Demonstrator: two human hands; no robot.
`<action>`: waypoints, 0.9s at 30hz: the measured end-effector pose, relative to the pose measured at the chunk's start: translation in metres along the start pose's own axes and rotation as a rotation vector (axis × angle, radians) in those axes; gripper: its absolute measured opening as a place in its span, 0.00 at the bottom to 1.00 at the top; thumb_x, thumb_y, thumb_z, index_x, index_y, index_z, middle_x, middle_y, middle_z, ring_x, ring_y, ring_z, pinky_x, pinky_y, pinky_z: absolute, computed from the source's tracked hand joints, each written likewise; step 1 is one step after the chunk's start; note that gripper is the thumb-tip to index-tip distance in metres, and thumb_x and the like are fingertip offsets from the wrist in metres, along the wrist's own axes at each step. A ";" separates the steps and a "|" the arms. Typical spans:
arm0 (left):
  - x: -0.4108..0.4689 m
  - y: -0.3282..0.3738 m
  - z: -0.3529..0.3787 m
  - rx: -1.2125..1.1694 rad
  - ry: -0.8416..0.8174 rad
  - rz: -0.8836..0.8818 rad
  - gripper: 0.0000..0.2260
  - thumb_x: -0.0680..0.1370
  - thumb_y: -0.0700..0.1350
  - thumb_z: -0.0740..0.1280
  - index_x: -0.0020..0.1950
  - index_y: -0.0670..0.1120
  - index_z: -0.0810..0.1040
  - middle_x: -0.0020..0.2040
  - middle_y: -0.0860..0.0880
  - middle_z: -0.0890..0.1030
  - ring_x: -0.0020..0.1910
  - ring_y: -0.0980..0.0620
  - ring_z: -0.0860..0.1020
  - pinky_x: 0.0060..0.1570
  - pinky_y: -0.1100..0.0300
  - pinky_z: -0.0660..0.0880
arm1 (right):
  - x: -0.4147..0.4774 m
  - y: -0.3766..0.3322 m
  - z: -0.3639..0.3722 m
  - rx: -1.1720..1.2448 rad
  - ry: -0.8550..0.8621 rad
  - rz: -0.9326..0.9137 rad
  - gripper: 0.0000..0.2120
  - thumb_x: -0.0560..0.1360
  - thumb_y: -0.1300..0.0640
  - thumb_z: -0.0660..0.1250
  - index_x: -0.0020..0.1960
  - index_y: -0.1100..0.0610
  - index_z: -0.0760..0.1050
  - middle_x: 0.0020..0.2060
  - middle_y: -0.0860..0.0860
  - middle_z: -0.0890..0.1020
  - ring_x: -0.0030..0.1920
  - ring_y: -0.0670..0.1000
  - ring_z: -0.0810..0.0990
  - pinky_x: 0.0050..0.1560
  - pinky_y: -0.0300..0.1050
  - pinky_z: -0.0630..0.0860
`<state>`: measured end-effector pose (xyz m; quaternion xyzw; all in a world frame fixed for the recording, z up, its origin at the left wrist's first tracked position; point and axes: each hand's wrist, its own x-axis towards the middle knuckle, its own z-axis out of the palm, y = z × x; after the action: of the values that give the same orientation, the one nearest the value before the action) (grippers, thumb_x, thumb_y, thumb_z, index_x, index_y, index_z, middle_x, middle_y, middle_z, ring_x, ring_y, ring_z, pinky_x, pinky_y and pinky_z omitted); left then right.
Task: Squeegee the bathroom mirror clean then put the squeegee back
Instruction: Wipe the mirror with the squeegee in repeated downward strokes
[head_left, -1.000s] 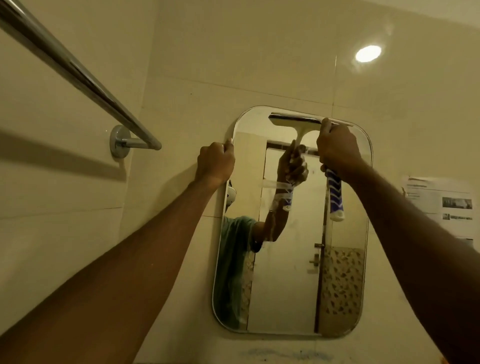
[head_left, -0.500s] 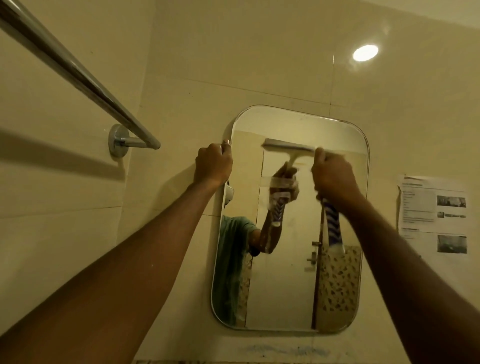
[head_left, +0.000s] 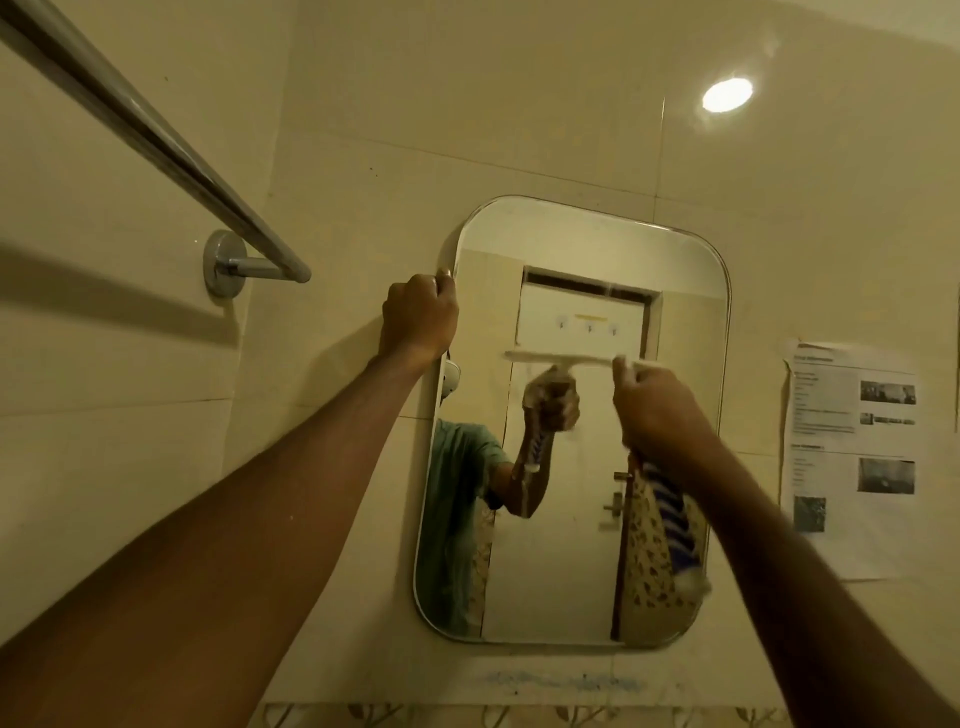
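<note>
A rounded rectangular mirror (head_left: 587, 249) hangs on the beige tiled wall. My right hand (head_left: 657, 415) is closed around a squeegee (head_left: 675, 519) with a blue-and-white striped handle. Its pale blade presses flat against the glass about a third of the way down the mirror. My left hand (head_left: 418, 317) grips the mirror's upper left edge. The glass reflects my arm, the squeegee and a white door.
A chrome towel bar (head_left: 156, 140) runs across the upper left on the side wall. A printed paper notice (head_left: 852, 457) is stuck to the wall right of the mirror. A ceiling light glares off a tile at the upper right.
My right hand has drawn the squeegee down the glass from the mirror's top edge to about a third of the way down. My left hand has stayed on the mirror's edge.
</note>
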<state>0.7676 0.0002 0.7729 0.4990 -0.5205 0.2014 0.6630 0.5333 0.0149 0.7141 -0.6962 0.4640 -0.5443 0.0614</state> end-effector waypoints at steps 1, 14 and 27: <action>-0.001 -0.001 0.000 0.005 0.002 -0.005 0.21 0.82 0.50 0.52 0.35 0.43 0.73 0.40 0.38 0.80 0.45 0.39 0.77 0.41 0.54 0.68 | 0.010 -0.008 -0.008 -0.002 0.022 -0.026 0.22 0.82 0.46 0.52 0.39 0.58 0.73 0.26 0.51 0.74 0.15 0.41 0.69 0.15 0.31 0.65; -0.044 -0.023 0.004 0.044 0.018 -0.045 0.21 0.82 0.50 0.52 0.32 0.44 0.71 0.31 0.46 0.75 0.32 0.49 0.74 0.34 0.58 0.69 | -0.066 0.056 0.050 0.007 0.116 -0.081 0.25 0.83 0.46 0.48 0.32 0.54 0.70 0.21 0.49 0.74 0.18 0.45 0.74 0.18 0.41 0.74; -0.072 -0.028 -0.001 0.012 -0.021 -0.159 0.20 0.81 0.49 0.53 0.37 0.41 0.76 0.39 0.41 0.80 0.41 0.44 0.75 0.40 0.57 0.70 | -0.031 0.038 0.029 0.083 0.139 -0.082 0.23 0.83 0.47 0.49 0.36 0.57 0.70 0.25 0.51 0.73 0.16 0.41 0.72 0.15 0.29 0.64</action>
<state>0.7633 0.0072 0.6959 0.5447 -0.4849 0.1459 0.6685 0.5357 0.0034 0.6576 -0.6721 0.4152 -0.6120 0.0353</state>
